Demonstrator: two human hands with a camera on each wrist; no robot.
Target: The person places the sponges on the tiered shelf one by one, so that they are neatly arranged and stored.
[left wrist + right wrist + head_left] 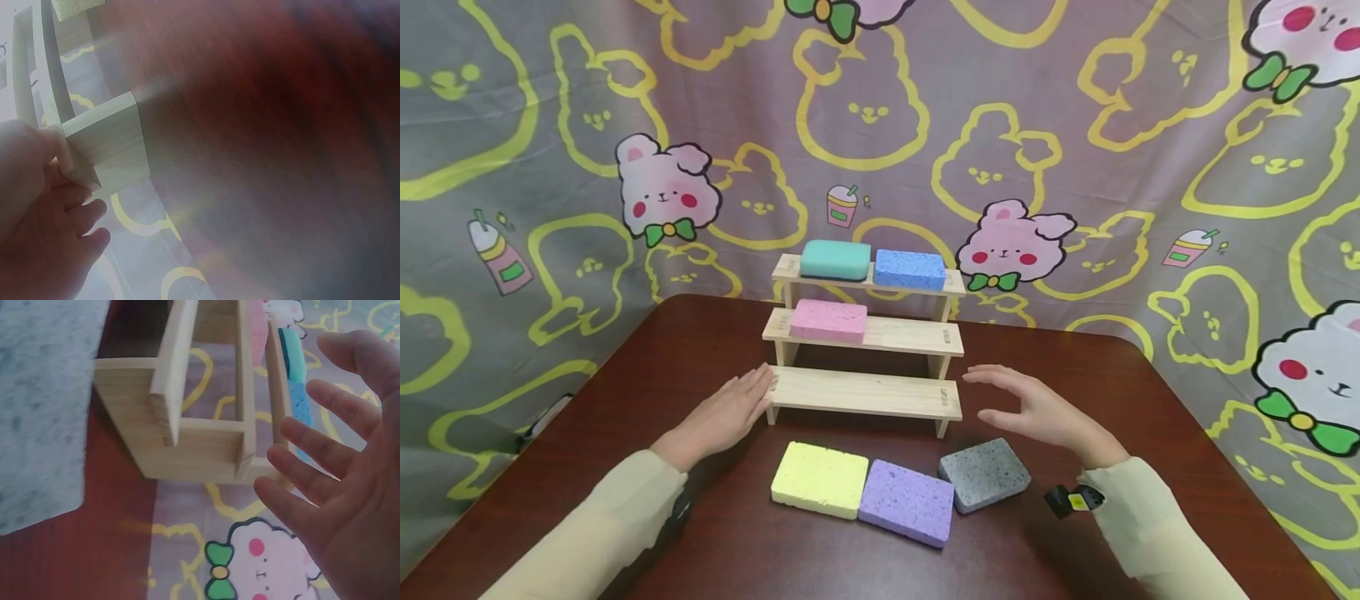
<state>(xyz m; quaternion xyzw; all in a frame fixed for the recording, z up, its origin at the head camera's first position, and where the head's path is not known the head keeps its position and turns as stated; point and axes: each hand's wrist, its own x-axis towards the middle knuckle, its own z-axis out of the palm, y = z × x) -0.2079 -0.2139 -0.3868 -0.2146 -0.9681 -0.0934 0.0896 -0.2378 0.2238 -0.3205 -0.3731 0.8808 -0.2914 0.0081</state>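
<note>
My left hand (726,412) lies palm down with its fingers along the left end of the lowest step (861,392) of a wooden three-step stand. In the left wrist view, fingertips (94,240) show just beside that step's end. To the right of the same step, my right hand (1037,408) hovers with thumb and fingers spread, holding nothing. Below it on the table is a grey sponge (985,475), which looms large in the right wrist view (44,412). A purple sponge (907,502) and a yellow sponge (820,479) lie in front of the stand.
On the top step (955,282) sit a teal sponge (835,260) and a blue sponge (910,269). A pink sponge (829,321) is at the left of the middle step (910,335). Behind the dark wooden table (722,542) hangs a cartoon-printed curtain (880,200).
</note>
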